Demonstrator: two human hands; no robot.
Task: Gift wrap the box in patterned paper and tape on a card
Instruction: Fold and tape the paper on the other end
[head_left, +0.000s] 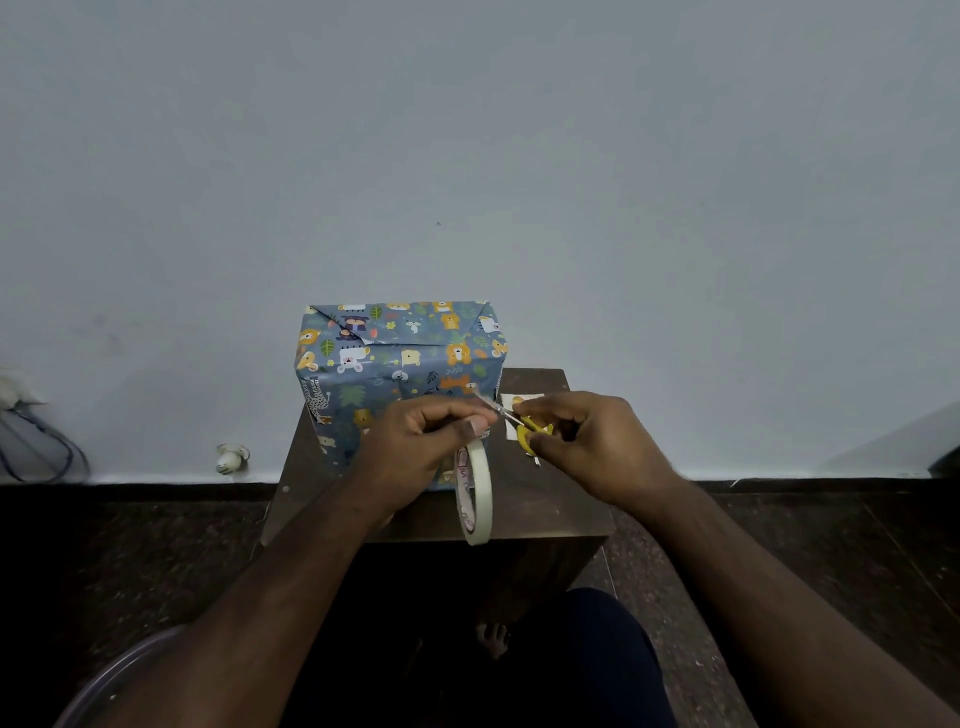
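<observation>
A box (395, 364) wrapped in blue paper with cartoon animals stands on a small dark wooden table (550, 499), on its left half. In front of the box, my left hand (421, 441) pinches the free end of a tape strip, and the cream tape roll (472, 493) hangs below it. My right hand (592, 441) grips small yellow-handled scissors (524, 423), whose blades point left at the tape by my left fingertips. A small white card (519, 402) lies flat on the table to the right of the box, partly hidden by the scissors and my right hand.
The table stands against a pale wall. Dark floor surrounds it. Cables (41, 447) hang at the far left, and a small white object (231, 458) lies at the wall's base. A round bowl rim (119, 670) shows at bottom left. My knee and foot (491, 639) are below the table.
</observation>
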